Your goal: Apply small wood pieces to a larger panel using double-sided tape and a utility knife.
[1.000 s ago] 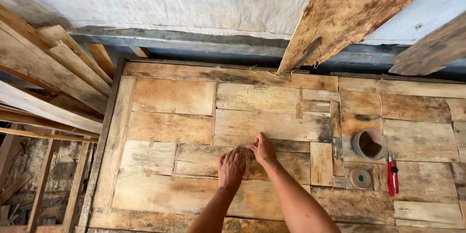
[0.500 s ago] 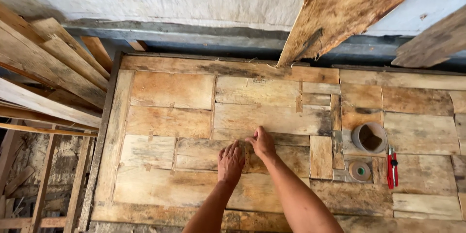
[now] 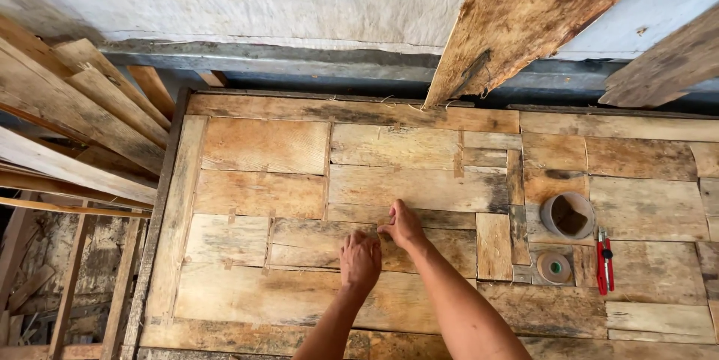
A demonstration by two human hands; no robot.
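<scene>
— Where are your hands now?

— Your left hand [image 3: 360,260] lies palm down, fingers curled loosely, on the wooden panel [image 3: 314,296], holding nothing. Your right hand [image 3: 404,226] is just beside it, a little further from you, and its fingertips pinch or press something at the seam between two boards; it is too small to tell what (maybe a nail or a splinter, I cannot say).

— How far is the work, in your judgement?

— The panel is made of many patched board pieces, and almost the whole face looks already filled. I see no open gap, so what remains seems to be small fitting at this middle seam. To the right stand a round container [image 3: 567,215], a roll of tape [image 3: 554,267] and a red tool [image 3: 604,261], all untouched. Loose planks [image 3: 82,120] lean at the left.

— And against one second ago?

— Very little differs. Both hands stay at the same seam, and the right one has only moved a bit forward.
</scene>
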